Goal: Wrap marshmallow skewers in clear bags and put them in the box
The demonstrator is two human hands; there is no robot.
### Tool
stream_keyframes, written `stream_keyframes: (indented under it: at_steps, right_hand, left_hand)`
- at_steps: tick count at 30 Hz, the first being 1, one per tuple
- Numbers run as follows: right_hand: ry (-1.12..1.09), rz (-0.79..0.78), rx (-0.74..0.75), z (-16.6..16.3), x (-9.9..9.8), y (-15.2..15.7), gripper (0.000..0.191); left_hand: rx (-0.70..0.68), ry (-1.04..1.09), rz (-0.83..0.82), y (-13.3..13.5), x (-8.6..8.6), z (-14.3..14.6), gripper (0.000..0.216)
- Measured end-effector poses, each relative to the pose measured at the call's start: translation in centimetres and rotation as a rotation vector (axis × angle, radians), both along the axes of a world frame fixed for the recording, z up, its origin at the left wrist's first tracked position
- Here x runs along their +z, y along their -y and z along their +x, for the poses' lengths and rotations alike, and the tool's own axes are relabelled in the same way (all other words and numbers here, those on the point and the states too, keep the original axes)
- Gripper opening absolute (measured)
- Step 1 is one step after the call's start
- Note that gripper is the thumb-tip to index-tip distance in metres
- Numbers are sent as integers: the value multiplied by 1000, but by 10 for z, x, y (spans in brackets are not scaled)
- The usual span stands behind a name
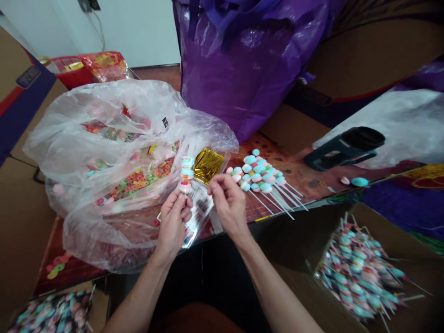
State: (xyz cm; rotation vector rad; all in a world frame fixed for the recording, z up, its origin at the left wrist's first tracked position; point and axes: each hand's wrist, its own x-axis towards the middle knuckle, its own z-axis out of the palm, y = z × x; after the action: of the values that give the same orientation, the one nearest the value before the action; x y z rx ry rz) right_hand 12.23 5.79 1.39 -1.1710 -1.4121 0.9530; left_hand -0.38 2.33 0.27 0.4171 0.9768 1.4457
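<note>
My left hand (pixel 172 217) pinches the lower end of a candy skewer (pixel 186 174), held upright with its pastel sweets and a printed label at the top. To the right of it, my right hand (pixel 229 203) is raised with thumb and fingertips pressed together; whatever is between them is too small to make out. Just beyond the hands lies a bundle of gold twist ties (pixel 208 163). Clear printed wrappers (pixel 200 203) rest on the table edge beneath the hands. Right of my right hand, a pile of candy skewers (pixel 258 173) lies with white sticks pointing toward me.
A big clear plastic bag (pixel 114 104) of ring sweets covers the table's left side. Behind stands a purple bag (pixel 243 69). A dark shaker bottle (pixel 343 148) is at right. Cardboard boxes of candy skewers stand low at right (pixel 360 268) and lower left (pixel 55 314).
</note>
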Motion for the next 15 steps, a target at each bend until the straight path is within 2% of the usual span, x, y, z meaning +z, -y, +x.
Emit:
stream_keyframes:
  at_steps: [2, 4, 6, 9, 13, 15]
  right_hand:
    - [-46, -57, 102, -1, -2, 23, 15]
    - [-75, -115, 134, -1, -7, 39, 14]
    - [-130, -179, 85, -1, -14, 46, 16]
    - [-215, -258, 2, 4, -20, 48, 21]
    - [-218, -258, -86, 11, -20, 50, 25]
    - [-185, -233, -81, 14, -20, 52, 24]
  left_hand:
    - [10, -62, -16, 3, -1, 7, 28]
    - [17, -134, -44, 8, -3, 14, 28]
    - [-11, -206, -38, 13, -5, 20, 26]
    - [-96, -257, 57, 20, -6, 27, 19]
    - [-144, -251, 144, 25, -8, 33, 20]
    - [-140, -257, 153, 25, -9, 36, 22]
